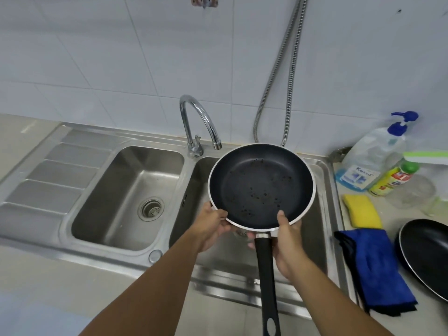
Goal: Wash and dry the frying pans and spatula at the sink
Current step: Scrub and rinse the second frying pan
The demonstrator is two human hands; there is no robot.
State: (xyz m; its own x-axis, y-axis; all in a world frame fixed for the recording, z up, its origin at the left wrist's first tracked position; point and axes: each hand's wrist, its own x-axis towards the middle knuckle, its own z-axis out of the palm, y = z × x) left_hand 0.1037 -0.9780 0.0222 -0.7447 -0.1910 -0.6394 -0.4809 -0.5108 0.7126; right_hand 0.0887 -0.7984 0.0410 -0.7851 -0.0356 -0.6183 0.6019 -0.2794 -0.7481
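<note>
A crumb-flecked frying pan (261,187) is held level over the right basin of the sink (322,180), gripped at its near rim by the left hand (213,226) and right hand (288,241), its handle pointing near, the faucet (201,122) spout just beyond its far-left edge.

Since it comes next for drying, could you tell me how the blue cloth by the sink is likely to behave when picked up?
The blue cloth looks plush and lies folded on the counter, so it will probably hang limp and unfold when lifted. It seems light, and one hand should manage it. Its fuzzy surface suggests it won't slip.
</note>
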